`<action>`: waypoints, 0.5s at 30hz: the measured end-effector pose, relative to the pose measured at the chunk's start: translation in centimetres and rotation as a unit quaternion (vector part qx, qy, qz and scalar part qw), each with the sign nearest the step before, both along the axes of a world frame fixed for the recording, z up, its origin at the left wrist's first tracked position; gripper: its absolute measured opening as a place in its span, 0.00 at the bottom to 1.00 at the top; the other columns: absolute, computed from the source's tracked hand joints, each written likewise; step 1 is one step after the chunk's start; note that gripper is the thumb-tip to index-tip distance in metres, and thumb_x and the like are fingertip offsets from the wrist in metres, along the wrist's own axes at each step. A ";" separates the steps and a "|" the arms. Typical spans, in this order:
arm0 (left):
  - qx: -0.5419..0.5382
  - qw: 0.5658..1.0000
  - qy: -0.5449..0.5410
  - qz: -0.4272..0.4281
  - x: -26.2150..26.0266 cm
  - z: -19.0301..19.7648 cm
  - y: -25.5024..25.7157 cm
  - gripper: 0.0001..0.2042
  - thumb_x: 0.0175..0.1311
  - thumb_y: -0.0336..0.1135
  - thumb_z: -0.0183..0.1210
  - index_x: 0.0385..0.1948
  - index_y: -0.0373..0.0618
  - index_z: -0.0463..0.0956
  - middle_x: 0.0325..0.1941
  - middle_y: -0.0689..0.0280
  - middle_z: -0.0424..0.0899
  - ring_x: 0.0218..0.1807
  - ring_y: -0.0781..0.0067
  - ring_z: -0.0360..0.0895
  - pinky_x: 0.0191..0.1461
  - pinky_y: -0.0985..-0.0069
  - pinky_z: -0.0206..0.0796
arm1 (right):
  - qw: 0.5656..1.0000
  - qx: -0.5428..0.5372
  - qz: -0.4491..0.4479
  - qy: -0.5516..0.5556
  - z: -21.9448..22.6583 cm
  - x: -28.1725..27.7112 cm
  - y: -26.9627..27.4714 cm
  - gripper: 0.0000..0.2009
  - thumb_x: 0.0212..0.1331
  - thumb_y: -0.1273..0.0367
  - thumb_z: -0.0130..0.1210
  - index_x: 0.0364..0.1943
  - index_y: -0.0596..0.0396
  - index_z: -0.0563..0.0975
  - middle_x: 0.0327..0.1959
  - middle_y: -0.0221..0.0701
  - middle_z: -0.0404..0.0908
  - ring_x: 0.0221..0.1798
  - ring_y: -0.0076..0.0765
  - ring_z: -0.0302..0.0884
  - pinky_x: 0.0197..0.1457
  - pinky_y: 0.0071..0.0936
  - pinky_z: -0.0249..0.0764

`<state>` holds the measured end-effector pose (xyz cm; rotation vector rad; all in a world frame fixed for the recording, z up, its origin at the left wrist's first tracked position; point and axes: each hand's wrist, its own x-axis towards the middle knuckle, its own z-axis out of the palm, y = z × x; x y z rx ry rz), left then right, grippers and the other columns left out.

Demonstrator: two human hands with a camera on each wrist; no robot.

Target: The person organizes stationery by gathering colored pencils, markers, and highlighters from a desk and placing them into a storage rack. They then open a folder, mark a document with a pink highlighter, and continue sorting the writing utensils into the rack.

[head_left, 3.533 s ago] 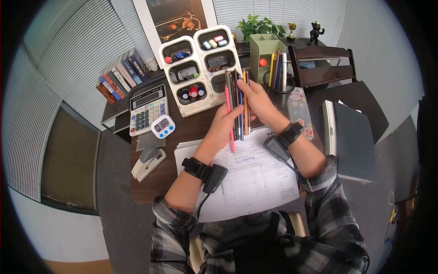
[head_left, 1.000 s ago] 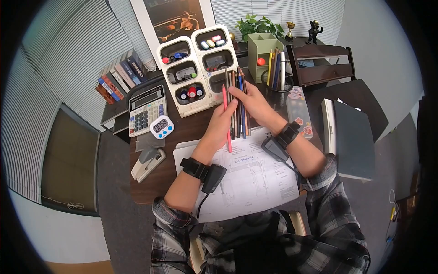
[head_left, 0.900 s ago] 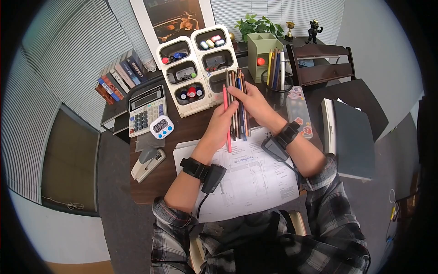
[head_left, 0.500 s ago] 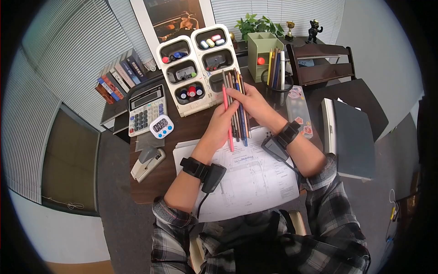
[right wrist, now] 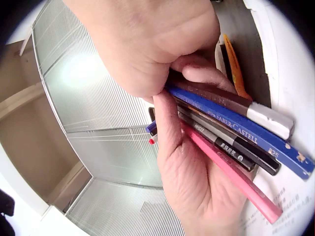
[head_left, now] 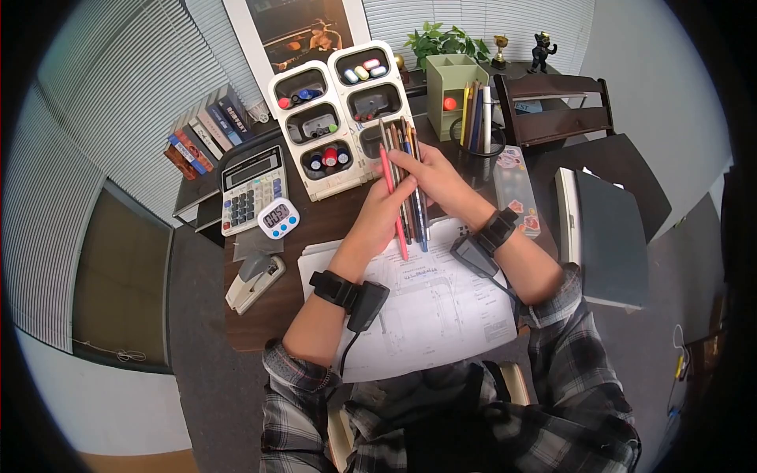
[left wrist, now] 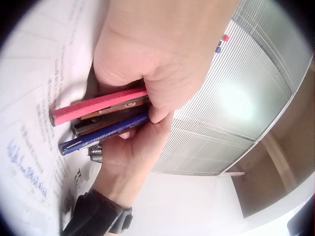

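Between both hands, above the papers, is a bundle of several pencils. My left hand (head_left: 381, 217) grips it from the left, its thumb along a pink pencil (head_left: 399, 229). From the right, my right hand (head_left: 443, 183) holds the same bundle, thumb across the upper part. In the left wrist view the pink pencil (left wrist: 98, 105) lies beside a blue pencil (left wrist: 106, 132). The right wrist view shows a blue pencil (right wrist: 236, 129) with lettering, black ones, and the pink pencil (right wrist: 236, 174) lowest. The palms hide the bundle's middle.
A white organizer (head_left: 344, 118) with markers stands behind the hands, a green holder (head_left: 451, 79) and a mesh cup (head_left: 479, 142) of pencils to its right. Calculator (head_left: 252, 193), timer (head_left: 278, 218) and stapler (head_left: 255, 284) lie left. Printed papers (head_left: 426, 323) lie below the hands.
Both hands keep their grip while the pencils shift and tilt between them; their upper ends have moved slightly left. The timer shows a lower number than at first.
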<state>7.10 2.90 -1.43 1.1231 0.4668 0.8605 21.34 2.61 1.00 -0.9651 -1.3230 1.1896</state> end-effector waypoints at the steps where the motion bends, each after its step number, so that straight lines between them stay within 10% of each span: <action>1: 0.003 1.000 0.002 -0.003 0.0 0.2 -0.1 0.13 0.77 0.37 0.49 0.53 0.38 0.72 0.42 0.64 0.80 0.42 0.74 0.81 0.44 0.75 0.77 | 1.000 -0.006 0.009 -0.014 -0.2 0.1 0.3 0.18 0.70 0.56 0.52 0.44 0.58 0.80 0.33 0.27 0.84 0.28 0.15 0.77 0.20 0.14 0.69; 12: -0.015 1.000 0.009 -0.011 -0.1 0.0 -0.2 0.13 0.77 0.38 0.47 0.53 0.39 0.72 0.42 0.65 0.79 0.41 0.75 0.81 0.43 0.76 0.76 | 0.999 -0.006 0.040 0.008 -0.6 0.1 0.6 0.19 0.71 0.56 0.49 0.50 0.58 0.77 0.41 0.28 0.85 0.27 0.13 0.76 0.16 0.14 0.65; 15: -0.003 1.000 -0.001 -0.001 0.0 0.0 -0.2 0.13 0.77 0.38 0.47 0.52 0.39 0.72 0.40 0.65 0.80 0.39 0.76 0.80 0.42 0.77 0.76 | 0.998 -0.031 0.051 0.008 0.1 0.1 0.2 0.18 0.73 0.58 0.47 0.53 0.59 0.75 0.44 0.31 0.85 0.36 0.18 0.81 0.33 0.15 0.77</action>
